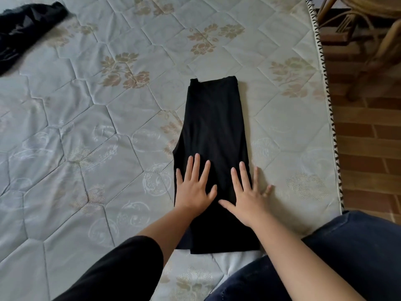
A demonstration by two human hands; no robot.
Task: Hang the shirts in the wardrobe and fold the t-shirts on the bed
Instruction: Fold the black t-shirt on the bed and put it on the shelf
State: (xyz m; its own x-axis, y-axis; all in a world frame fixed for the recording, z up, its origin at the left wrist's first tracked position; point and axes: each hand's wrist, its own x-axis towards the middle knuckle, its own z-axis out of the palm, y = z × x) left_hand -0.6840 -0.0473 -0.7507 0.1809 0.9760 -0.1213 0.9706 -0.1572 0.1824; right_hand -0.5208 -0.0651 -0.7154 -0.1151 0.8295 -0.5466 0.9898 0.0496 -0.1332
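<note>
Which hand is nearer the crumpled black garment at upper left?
Left. The left hand lies flat on the left side of the folded t-shirt, toward the crumpled black garment; the right hand presses its right edge, farther off.

Item count: two hands, namely left hand and right hand, at 6 o'clock; one folded black t-shirt at centre; one loose black garment at 10 o'clock; one mattress; one rattan chair at 2 o'clock.
</note>
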